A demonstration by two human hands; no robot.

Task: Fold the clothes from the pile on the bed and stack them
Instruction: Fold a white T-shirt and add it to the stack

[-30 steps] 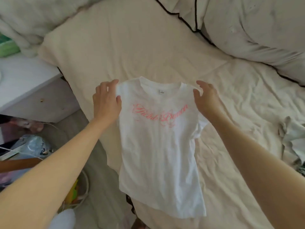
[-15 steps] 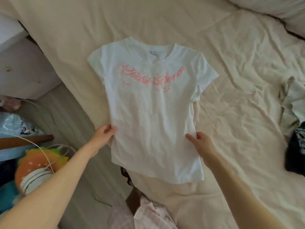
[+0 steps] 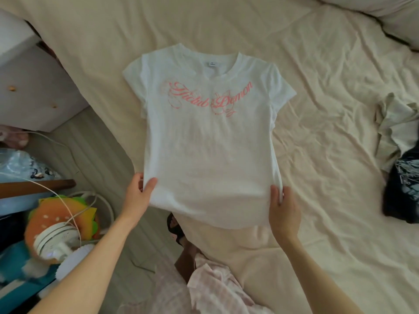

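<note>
Head view, the only one: a white T-shirt point(image 3: 210, 141) lies face up on the cream bed point(image 3: 328, 91), collar far, hem near, so its long axis runs straight away from the person. That is the relation the next move turns on. Both hands sit at the near end, one on each lower corner, and the whole length of the shirt stretches beyond them towards the far side of the bed.

The left hand point(image 3: 138, 196) pinches the left hem corner, thumb on top of the cloth and fingers tucked beneath. The right hand point(image 3: 283, 209) grips the right side seam just above the hem, fingers wrapped over the edge. Each grip is closed on fabric, neither spread. The hands look about equally near, so a fold could start from either side, or the hem could go up towards the collar; which one is a guess.

The cloth is thin, soft cotton, slightly see-through, with pink script printed across the chest and short sleeves fanned outward. The sheet beneath is rumpled and creased, so the shirt will likely drag rather than slide.

Far right, well apart from the shirt, the pile point(image 3: 399, 159) waits: a pale crumpled piece over a dark printed one. No folded stack shows.
</note>
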